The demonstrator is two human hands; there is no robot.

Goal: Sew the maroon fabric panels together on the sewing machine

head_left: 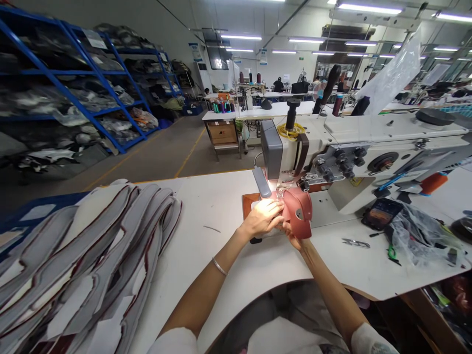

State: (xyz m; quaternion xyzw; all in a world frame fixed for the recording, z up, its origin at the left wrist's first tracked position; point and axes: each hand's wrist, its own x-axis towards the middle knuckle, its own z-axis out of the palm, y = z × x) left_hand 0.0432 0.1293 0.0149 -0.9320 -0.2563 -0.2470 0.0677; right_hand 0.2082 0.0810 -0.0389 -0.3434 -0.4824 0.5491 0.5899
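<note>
A folded pink leather-like piece (303, 227) with a round metallic-looking spot sits under the head of a white sewing machine (311, 125). My left hand (262, 217) is at its left edge, right by the presser foot, with the fingers closed on the material under a bright lamp. From below, my right hand (292, 237) grips the same piece; part of its fingers is hidden behind the pink flap. The needle point is hidden by the glare and my fingers.
Padded grey pieces with dark red edging (110, 255) are heaped on the left of the white table (199, 255). To the right lie thread snips (356, 243), a phone (382, 214) and a clear plastic bag (424, 236). Blue shelving (79, 93) stands behind on the left.
</note>
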